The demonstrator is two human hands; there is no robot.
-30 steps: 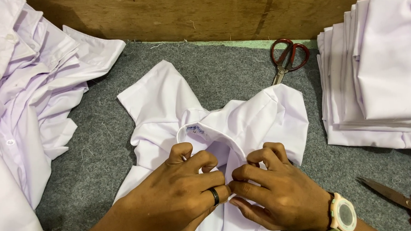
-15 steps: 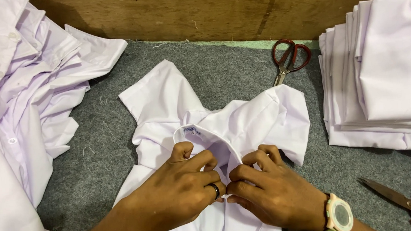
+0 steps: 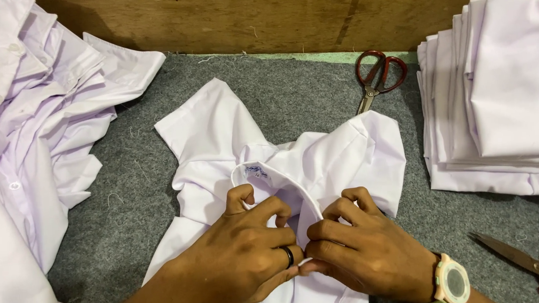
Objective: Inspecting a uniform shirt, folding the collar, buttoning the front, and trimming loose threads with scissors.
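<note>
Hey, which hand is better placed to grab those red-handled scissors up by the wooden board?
Probably the right hand. The red-handled scissors lie up and to the right of the shirt collar, on its side. The left hand would have to cross over. Both hands are pinching the collar, so one must let go.

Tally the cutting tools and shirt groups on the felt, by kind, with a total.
Red-handled scissors by the wooden board: 1
Orange-handled snips at the right edge: 1
White shirt pinched at the collar by the left hand and right hand: 1
Folded shirt stack: 1
Loose shirt heap: 1
Total: 5
</note>
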